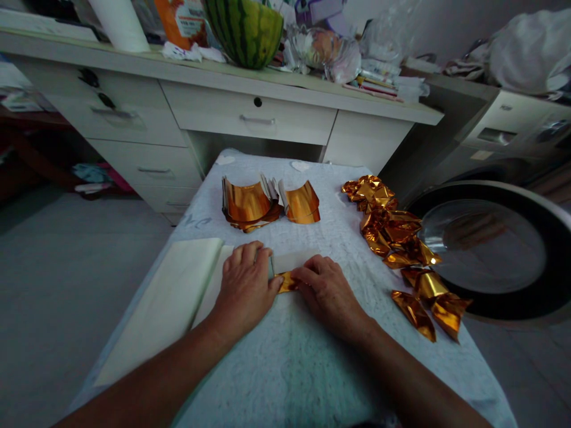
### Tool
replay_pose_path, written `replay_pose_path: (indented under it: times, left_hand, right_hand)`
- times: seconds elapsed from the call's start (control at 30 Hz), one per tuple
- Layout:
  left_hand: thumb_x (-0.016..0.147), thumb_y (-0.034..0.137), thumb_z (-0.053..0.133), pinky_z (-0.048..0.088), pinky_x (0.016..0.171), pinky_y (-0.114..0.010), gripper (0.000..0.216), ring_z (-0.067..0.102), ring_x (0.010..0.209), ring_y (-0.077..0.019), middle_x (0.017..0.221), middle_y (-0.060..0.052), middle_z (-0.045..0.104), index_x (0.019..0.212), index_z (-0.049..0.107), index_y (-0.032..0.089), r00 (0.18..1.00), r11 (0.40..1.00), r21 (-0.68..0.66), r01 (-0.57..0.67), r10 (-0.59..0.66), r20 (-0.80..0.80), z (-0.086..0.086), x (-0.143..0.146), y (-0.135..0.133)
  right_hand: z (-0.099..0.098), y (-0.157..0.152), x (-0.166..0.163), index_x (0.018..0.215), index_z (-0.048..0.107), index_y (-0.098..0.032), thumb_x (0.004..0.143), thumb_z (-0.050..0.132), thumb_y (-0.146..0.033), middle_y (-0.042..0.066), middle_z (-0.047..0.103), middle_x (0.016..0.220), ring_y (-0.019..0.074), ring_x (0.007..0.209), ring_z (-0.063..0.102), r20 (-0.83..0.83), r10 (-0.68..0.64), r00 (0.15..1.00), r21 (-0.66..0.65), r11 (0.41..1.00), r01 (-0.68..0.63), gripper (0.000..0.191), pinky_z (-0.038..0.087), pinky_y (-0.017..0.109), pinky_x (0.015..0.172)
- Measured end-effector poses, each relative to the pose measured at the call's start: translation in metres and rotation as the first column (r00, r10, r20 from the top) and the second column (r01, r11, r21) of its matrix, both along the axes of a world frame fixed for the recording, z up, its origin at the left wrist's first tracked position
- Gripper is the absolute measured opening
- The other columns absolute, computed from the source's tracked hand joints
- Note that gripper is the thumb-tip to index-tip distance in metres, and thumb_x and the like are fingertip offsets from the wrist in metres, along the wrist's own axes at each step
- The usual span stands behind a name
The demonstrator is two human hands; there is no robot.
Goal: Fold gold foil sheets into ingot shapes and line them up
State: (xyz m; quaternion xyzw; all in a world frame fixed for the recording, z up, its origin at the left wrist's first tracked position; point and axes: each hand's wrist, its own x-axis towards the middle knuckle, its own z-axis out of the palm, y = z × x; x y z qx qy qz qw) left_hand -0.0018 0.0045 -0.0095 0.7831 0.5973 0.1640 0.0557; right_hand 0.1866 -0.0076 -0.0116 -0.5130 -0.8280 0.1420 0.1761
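Note:
Between my hands lies a sheet of gold foil paper (286, 282), pale on its other side, with a narrow gold strip turned up at its near edge. My left hand (244, 276) presses on its left end, thumb against the gold strip and fingers bent over the paper. At the right end, my right hand (328, 291) pinches the strip between thumb and fingers. Beyond them stand a stack of curled gold foil sheets (247, 202) and a smaller curled stack (303, 203). Several folded gold foil pieces (390, 229) are heaped along the right side.
A cream paper booklet or folded sheet (165, 297) lies at the left on the cloth-covered table (285, 380). Behind is a white drawer cabinet (250, 119) bearing a cut watermelon (245, 30). A washing machine with its round door (486, 244) open stands close on the right.

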Motion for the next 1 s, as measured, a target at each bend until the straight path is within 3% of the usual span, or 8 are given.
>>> replay_pose_path:
  times: [0.2, 0.37, 0.63, 1.0]
  left_hand:
    - [0.081, 0.026, 0.066, 0.04, 0.095, -0.049, 0.027, 0.044, 0.115, -0.0314, 0.122, -0.01, 0.051, 0.105, 0.055, 0.019, 0.992, 0.995, -0.095, -0.017, 0.028, 0.123, -0.0044, -0.0008, 0.0052]
    - [0.081, 0.016, 0.064, 0.039, 0.092, -0.045, 0.021, 0.045, 0.109, -0.028, 0.11, -0.006, 0.054, 0.098, 0.053, 0.021, 0.978, 0.996, -0.084, 0.039, -0.021, 0.207, -0.0015, 0.0033, 0.0019]
    - [0.079, 0.009, 0.063, 0.039, 0.088, -0.042, 0.023, 0.045, 0.102, -0.0263, 0.102, -0.004, 0.054, 0.093, 0.05, 0.022, 0.966, 0.995, -0.042, 0.088, -0.075, 0.249, 0.0007, 0.0062, -0.0007]
    - [0.081, 0.014, 0.062, 0.039, 0.087, -0.041, 0.021, 0.046, 0.101, -0.0265, 0.101, -0.004, 0.055, 0.094, 0.048, 0.023, 0.973, 0.996, -0.034, 0.08, -0.07, 0.22, -0.0018, 0.0036, 0.0001]
  right_hand:
    - [0.0041, -0.0007, 0.0008, 0.11, 0.072, -0.029, 0.093, 0.055, -0.018, 0.007, 0.058, 0.096, 0.0215, 0.089, 0.052, -0.016, 0.017, 1.0, -0.027, 0.999, -0.017, 0.027, 0.042, 0.038, 0.08]
    - [0.0059, -0.0011, 0.0001, 0.114, 0.072, -0.03, 0.095, 0.054, -0.021, 0.008, 0.058, 0.097, 0.0218, 0.09, 0.052, -0.006, 0.016, 1.0, -0.045, 0.999, -0.016, 0.027, 0.043, 0.039, 0.082]
    - [0.0076, -0.0015, 0.0005, 0.117, 0.07, -0.031, 0.095, 0.054, -0.02, 0.007, 0.058, 0.098, 0.0213, 0.09, 0.051, 0.015, 0.019, 1.0, -0.064, 0.998, -0.018, 0.029, 0.043, 0.038, 0.082]
    - [0.0092, -0.0032, -0.0002, 0.116, 0.071, -0.029, 0.095, 0.053, -0.02, 0.008, 0.058, 0.099, 0.0213, 0.091, 0.051, 0.016, 0.008, 1.0, -0.061, 0.998, -0.007, 0.028, 0.043, 0.038, 0.083]
